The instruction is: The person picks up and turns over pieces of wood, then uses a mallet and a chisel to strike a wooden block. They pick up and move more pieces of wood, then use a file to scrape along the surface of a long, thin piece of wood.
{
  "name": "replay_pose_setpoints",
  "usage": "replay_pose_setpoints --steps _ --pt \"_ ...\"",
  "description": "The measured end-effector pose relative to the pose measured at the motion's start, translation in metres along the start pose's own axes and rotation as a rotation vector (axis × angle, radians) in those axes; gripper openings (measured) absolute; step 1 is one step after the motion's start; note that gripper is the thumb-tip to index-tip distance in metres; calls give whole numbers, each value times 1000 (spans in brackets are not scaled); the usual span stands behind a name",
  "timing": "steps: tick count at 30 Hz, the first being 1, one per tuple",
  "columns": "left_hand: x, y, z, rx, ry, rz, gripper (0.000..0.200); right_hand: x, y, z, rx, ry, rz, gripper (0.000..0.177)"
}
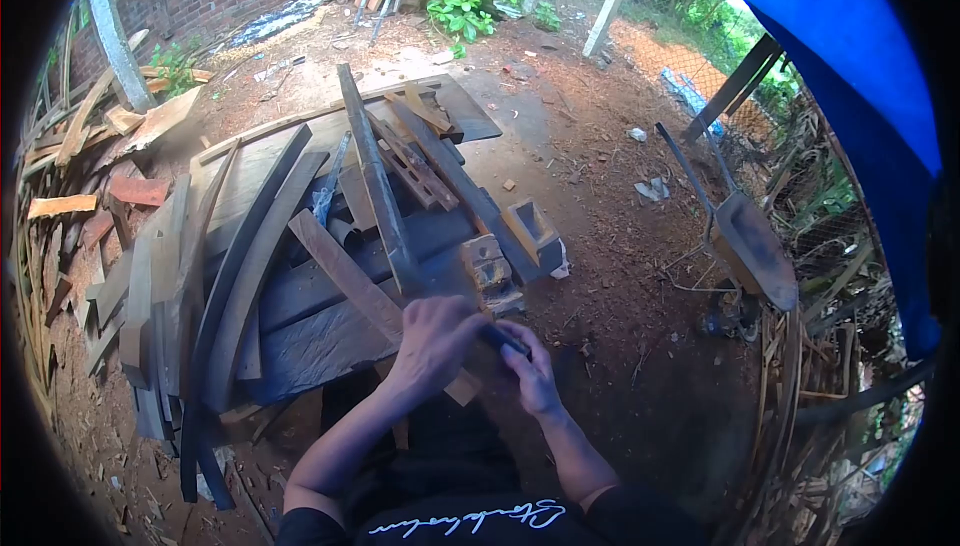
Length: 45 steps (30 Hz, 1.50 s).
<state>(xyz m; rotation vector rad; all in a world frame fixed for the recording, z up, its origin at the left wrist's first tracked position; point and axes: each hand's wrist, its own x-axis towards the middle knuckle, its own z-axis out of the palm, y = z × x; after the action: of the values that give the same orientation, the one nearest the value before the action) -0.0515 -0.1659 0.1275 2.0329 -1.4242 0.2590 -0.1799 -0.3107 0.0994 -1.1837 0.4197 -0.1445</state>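
Both of my hands meet in front of me, at the near right edge of the wood pile. A small dark object [503, 339] sits between them, too blurred to name. My right hand [529, 366] has its fingers wrapped round that object. My left hand [436, 346] reaches over toward it with bent fingers; whether it grips the object is unclear. Just beyond my left hand lies the lower end of a long dark beam [372, 181]. A brown plank [345, 276] runs down to my left wrist. Worn wooden blocks [487, 268] sit just past my hands.
Curved dark planks [262, 236] stack at the left, beside loose scrap wood [140, 191]. A hollow wooden box [532, 226] lies beyond the blocks. A wheelbarrow [752, 241] stands at the right. Blue tarp [850, 36] hangs at the upper right.
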Motion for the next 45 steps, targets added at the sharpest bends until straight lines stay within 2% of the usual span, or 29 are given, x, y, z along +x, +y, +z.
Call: replay_pose_setpoints --steps 2,3,6,12,14,16,18,19,20,22,24,26,28,29,31,32,34,35,39,41,42,44,45 --pt "-12 2 -10 -75 66 -204 42 17 1 3 -164 97 -182 43" --pt "-23 -3 -9 -57 90 -240 43 30 9 2 -168 137 -249 42" --pt "-57 -11 -19 -41 79 -368 41 65 15 3 -263 116 -300 40" --pt "-122 -16 -35 -75 33 -582 37 154 45 39 -447 96 -395 41" --pt "-147 -18 -43 -64 49 -649 35 178 53 48 -498 147 -355 41" --pt "-170 -21 -49 -110 71 -727 34 177 33 59 -656 159 -260 42" --pt "-191 -24 -57 -81 101 -778 37 214 69 27 -970 229 -655 42" --pt "-202 -26 -58 -100 139 -815 36 196 49 40 -966 209 -506 43" --pt "-213 -27 -59 -124 175 -847 35 189 46 43 -1139 258 -503 44" --pt "-228 -29 -60 -132 194 -880 33 176 39 48 -1387 204 -398 46" --pt "-235 -31 -59 -219 199 -964 31 168 41 47 -1483 199 -375 46" --pt "-236 -33 -59 -202 223 -937 31 163 43 50 -1571 195 -353 47" --pt "-237 -36 -61 -199 248 -905 31 158 46 55 -1570 350 -508 41" --pt "-236 -37 -63 -200 249 -903 31 154 43 60 -1570 351 -509 41" --pt "-233 -41 -66 -247 273 -907 31 143 30 75 -1403 378 -702 39" --pt "-231 -44 -67 -248 274 -909 31 139 30 82 -1405 375 -703 39" --pt "-228 -48 -67 -256 258 -874 31 128 35 101 -1362 211 -786 40" --pt "-227 -48 -64 -260 254 -869 31 116 40 112 -1434 132 -647 48" --pt "-222 -45 -56 -377 247 -861 30 64 65 122 -1583 89 -710 60" --pt "-224 -37 -53 -435 246 -860 29 43 80 112 -1657 115 -603 75" --pt "-228 -36 -51 -432 237 -851 29 38 86 105 -1652 128 -599 75" --pt "-236 -36 -42 -482 132 -919 28 33 98 83 -1614 57 -429 83" --pt "-239 -36 -37 -486 145 -921 28 36 103 75 -1495 52 -346 86"
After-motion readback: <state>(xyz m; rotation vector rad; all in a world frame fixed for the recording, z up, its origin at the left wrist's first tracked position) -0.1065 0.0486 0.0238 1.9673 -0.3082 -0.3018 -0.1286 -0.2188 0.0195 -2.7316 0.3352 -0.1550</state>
